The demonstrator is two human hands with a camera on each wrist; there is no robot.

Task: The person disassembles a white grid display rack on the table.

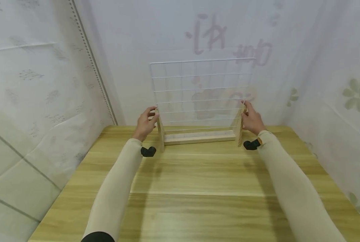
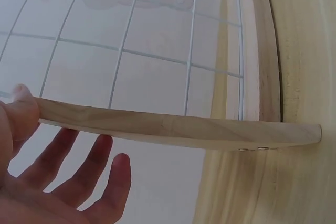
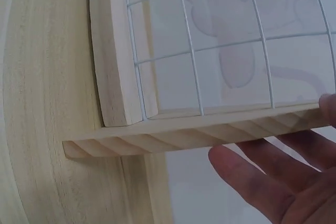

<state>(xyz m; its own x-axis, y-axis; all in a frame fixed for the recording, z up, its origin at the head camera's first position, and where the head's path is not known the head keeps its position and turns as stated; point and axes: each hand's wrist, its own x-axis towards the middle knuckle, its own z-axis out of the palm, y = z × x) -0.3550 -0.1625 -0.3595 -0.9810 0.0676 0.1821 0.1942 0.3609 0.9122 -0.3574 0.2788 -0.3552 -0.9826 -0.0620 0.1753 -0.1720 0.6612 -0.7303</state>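
Table (image 1: 204,174): left hand (image 1: 145,124) and right hand (image 1: 253,121) hold rack (image 1: 200,100).

in your head view the light is bright and even, with soft shadows on the wooden surface (image 1: 198,174) just inside both your sleeves (image 1: 116,188) and a faint pale sheen near the bottom edge. your wrist views look dimmer and greyer, slightly soft, and the wire grid (image 3: 192,51) bows with lens distortion.
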